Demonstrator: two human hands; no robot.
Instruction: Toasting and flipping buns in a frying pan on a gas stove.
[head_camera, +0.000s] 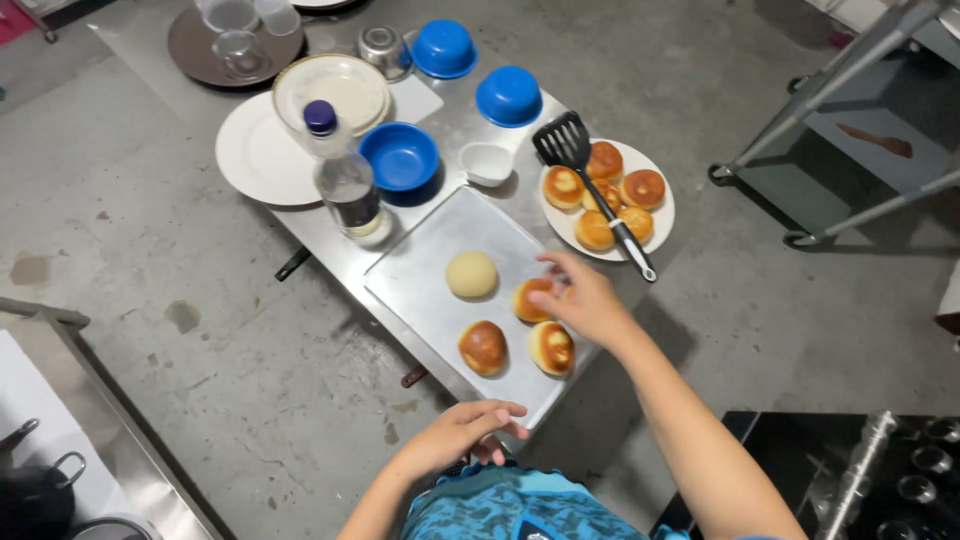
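Observation:
My right hand (585, 298) reaches over a metal baking tray (425, 290) and its fingers close on a golden-brown bun (530, 299). Two more browned buns (483, 346) (552, 348) and one pale round dough ball (471, 274) lie on the same tray. My left hand (462, 434) hovers low near the tray's near corner, fingers loosely curled, holding nothing. A white plate (660, 225) to the right carries several browned buns with a black slotted spatula (590, 180) resting across them.
On the low metal table stand a clear bottle with a purple cap (340, 170), three blue bowls (399, 156), a small white dish (487, 163), stacked white plates (262, 160) and a brown tray with glasses (234, 45). A metal rack (850, 110) stands right.

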